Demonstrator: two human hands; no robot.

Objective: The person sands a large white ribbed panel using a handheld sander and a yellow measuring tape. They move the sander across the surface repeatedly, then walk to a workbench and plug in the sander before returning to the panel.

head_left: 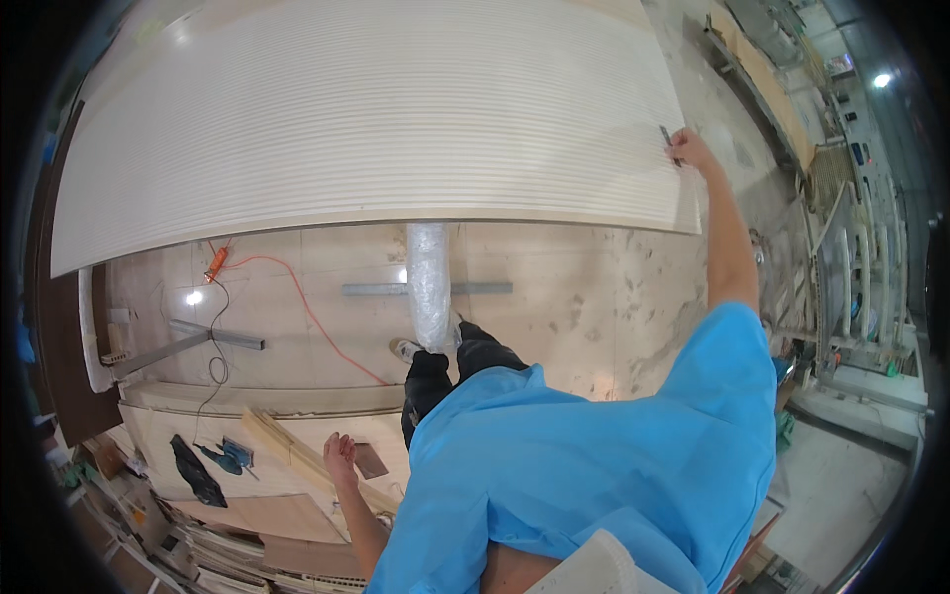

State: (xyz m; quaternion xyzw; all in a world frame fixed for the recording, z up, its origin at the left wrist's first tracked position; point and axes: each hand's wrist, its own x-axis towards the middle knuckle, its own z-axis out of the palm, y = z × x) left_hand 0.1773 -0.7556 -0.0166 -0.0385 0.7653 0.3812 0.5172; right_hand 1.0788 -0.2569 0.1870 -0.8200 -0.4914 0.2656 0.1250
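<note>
A large white panel point(396, 119) with fine parallel grooves lies flat in front of me. At its right edge my right hand point(693, 148) pinches a thin dark strip-shaped tool point(667, 137), held against or just over the grooved face; I cannot tell its exact kind. My left hand point(339, 455) hangs low at my left side with its fingers loosely bent and apart, and nothing shows in it. Close by it, a small brown rectangular piece point(370, 460) lies on the boards.
A plastic-wrapped support point(428, 287) and grey metal bars point(480, 288) stand under the panel. An orange cable point(297, 297) crosses the tiled floor. Behind me on the left lie a blue power tool point(233, 456), a black bag point(196, 470) and wooden strips point(287, 445). Racks point(861, 247) line the right.
</note>
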